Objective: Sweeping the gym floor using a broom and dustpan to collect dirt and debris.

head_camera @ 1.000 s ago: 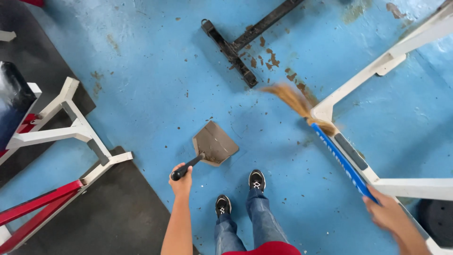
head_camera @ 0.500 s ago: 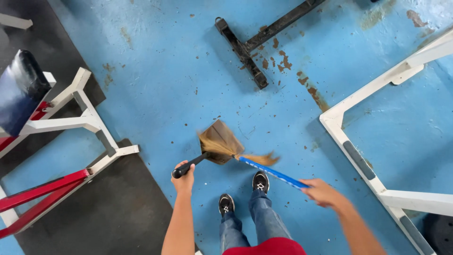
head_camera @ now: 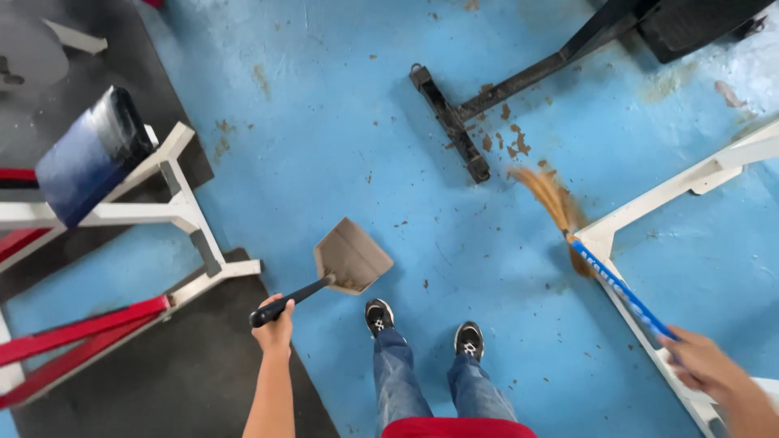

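Gripping dustpan (head_camera: 351,258) handle, left hand (head_camera: 276,326); right hand (head_camera: 704,362), broom (head_camera: 617,284).

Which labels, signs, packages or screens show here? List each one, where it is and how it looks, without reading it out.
Printed label: white lettering along the blue broom handle, held in the right hand at the lower right; too blurred to make out.
No packages, signs or screens in view; the dustpan in the left hand is plain grey-brown with a black handle.
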